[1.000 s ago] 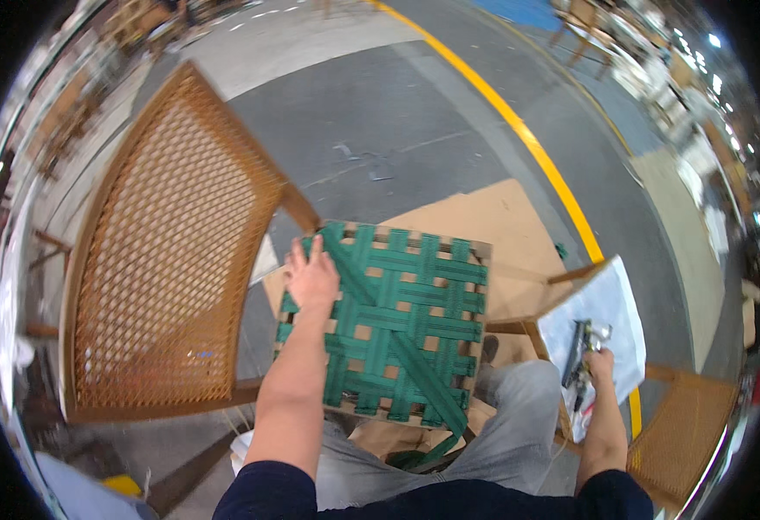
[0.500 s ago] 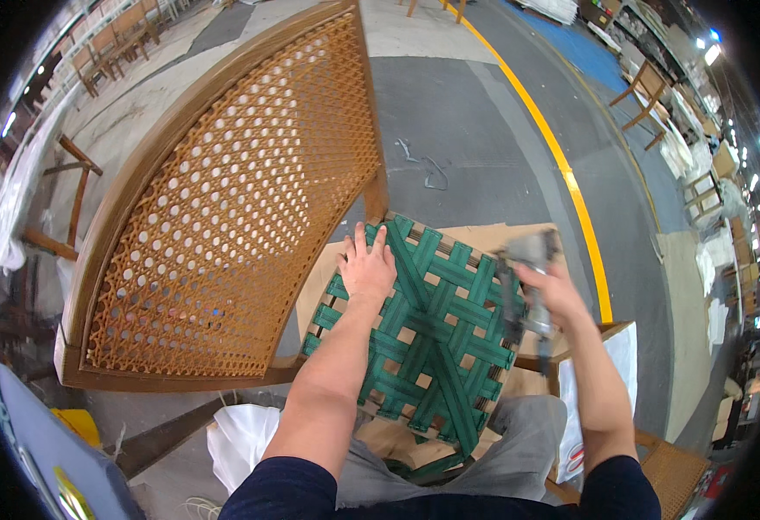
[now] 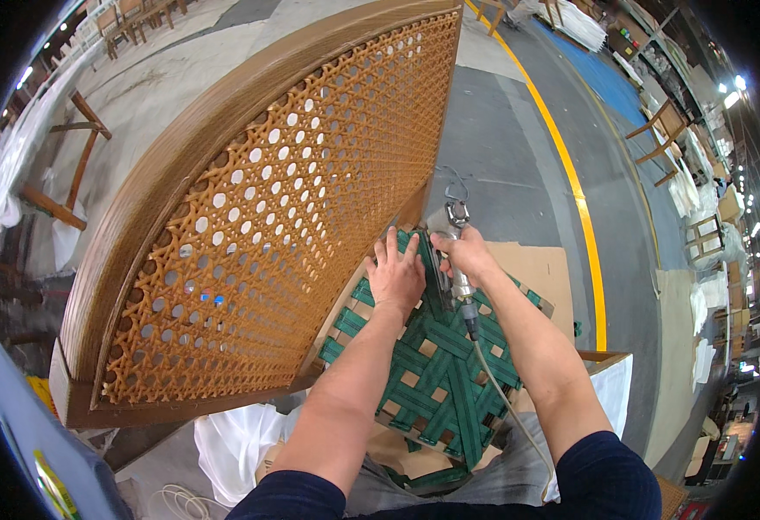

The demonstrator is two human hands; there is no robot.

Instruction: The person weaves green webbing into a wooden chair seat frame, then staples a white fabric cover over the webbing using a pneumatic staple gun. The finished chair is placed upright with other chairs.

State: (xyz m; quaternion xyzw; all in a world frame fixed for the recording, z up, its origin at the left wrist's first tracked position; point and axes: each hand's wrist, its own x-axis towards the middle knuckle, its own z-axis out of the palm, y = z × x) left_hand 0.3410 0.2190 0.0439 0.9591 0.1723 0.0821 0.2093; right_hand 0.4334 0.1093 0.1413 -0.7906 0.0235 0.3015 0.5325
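Note:
A chair seat of woven green webbing [image 3: 441, 342] lies in front of me, a strap running diagonally over the weave. My left hand [image 3: 397, 282] rests on the webbing near its far corner, fingers stretched out and spread, holding nothing. My right hand [image 3: 468, 255] is wrapped round a silver pneumatic staple gun [image 3: 461, 284], just right of my left fingertips. The gun stands over the far end of the seat; its nose is partly hidden, so I cannot tell whether it touches the strap. An air hose [image 3: 500, 390] runs from it toward my lap.
A large curved wooden frame with a cane panel [image 3: 285, 225] rises close on the left. Brown cardboard [image 3: 540, 264] lies beyond the seat. White cloth [image 3: 234, 438] hangs at lower left. A yellow floor line [image 3: 581, 208] and a wooden chair [image 3: 662, 130] are to the right.
My right hand has brought the staple gun leftward from the seat's right side to its far corner beside my left hand. The cane frame now looks larger and closer.

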